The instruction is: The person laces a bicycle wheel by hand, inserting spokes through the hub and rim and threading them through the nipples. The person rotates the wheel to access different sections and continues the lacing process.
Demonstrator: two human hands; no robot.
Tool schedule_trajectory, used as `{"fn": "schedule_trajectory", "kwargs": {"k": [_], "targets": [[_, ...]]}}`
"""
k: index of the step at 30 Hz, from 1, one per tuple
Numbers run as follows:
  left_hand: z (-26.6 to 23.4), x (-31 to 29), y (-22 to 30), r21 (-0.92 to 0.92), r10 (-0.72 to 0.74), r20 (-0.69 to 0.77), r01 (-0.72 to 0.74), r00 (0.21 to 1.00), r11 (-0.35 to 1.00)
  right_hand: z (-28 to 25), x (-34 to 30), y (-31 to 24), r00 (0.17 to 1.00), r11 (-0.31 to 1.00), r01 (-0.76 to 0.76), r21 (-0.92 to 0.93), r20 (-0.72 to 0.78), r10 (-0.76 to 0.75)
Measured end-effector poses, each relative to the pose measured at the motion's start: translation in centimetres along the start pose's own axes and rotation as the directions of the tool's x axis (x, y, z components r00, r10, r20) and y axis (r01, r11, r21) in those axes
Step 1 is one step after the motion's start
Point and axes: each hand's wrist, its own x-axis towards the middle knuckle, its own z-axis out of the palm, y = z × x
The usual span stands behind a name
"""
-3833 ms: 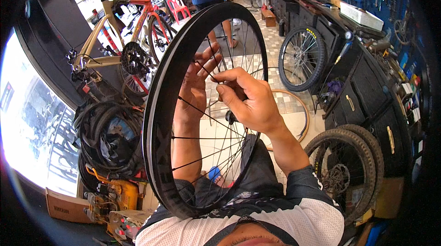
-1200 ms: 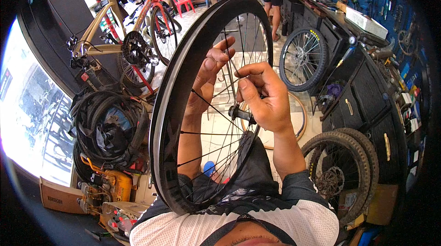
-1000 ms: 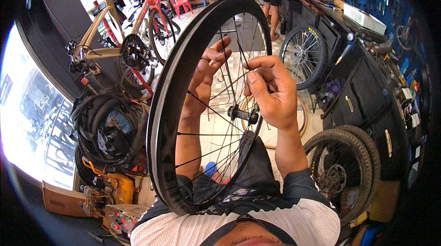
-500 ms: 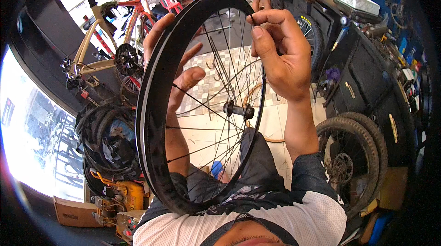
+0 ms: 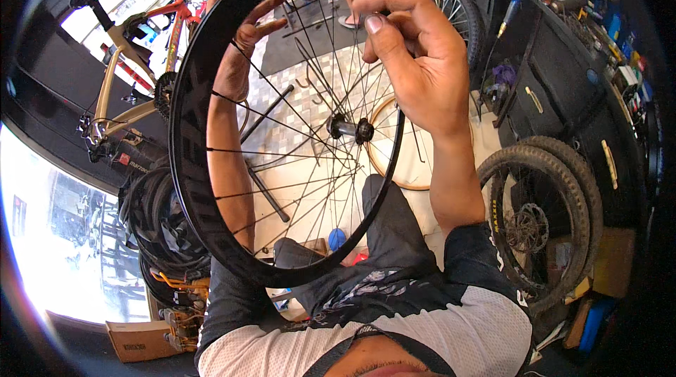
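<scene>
A black bicycle wheel (image 5: 189, 99), a bare deep rim without a tyre, is tilted in front of my torso, its lower edge by my lap. My left hand (image 5: 248, 33) is at the upper left of the rim, seen partly through the spokes, with fingers on both sides of it. The dark hub (image 5: 350, 129) sits in the middle among thin black spokes. By the upper right of the rim, my right hand (image 5: 429, 60) pinches a thin black spoke (image 5: 420, 145) between thumb and forefinger. Its bent lower end shows below the hand; the upper end runs toward the rim.
Bicycles (image 5: 105, 88) stand at the left. Coiled black tyres (image 5: 144, 215) lie below them. Mountain bike wheels (image 5: 588, 201) lean at right against dark cabinets (image 5: 563, 113). A dark rod (image 5: 267, 190) and a tan hoop (image 5: 415, 185) are on the floor. Another person's legs (image 5: 350, 0) show beyond.
The wheel has shifted left and upward in view, turned more face-on. My left hand has moved up along the rim. My right hand has moved slightly up and left, still pinching the spoke.
</scene>
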Motion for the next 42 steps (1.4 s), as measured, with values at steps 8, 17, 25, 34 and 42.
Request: {"fn": "schedule_trajectory", "kwargs": {"k": [8, 17, 25, 34, 42], "targets": [[-2.5, 2.4, -2.6, 0.035, 0.041, 0.105, -0.045, 0.994, 0.998, -0.8, -0.5, 1.8, 0.998, 0.999, 0.022, -0.039, -0.059, -0.024], [-5.8, 5.3, 0.3, 0.293, 0.236, 0.155, -0.273, 0.959, 0.916, -0.9, -1.5, 4.1, 0.995, 0.998, -0.059, -0.011, -0.083, 0.058], [-6.3, 5.8, 0.0, 0.039, 0.256, 0.117, -0.262, 0.96, 0.964, -0.6, -2.1, 4.7, 0.989, 0.989, -0.143, 0.025, -0.026, 0.143], [-7.4, 6.5, -1.5, 0.004, 0.193, -0.004, -0.193, 0.981, 0.981, -1.7, -2.3, 6.4, 0.993, 0.966, -0.122, 0.229, 0.024, 0.119], [-7.3, 5.7, -2.8, -0.052, 0.147, -0.079, -0.151, 0.986, 0.987, -2.4, -2.2, 7.1, 0.988, 0.962, -0.154, 0.225, 0.018, 0.154]]}}
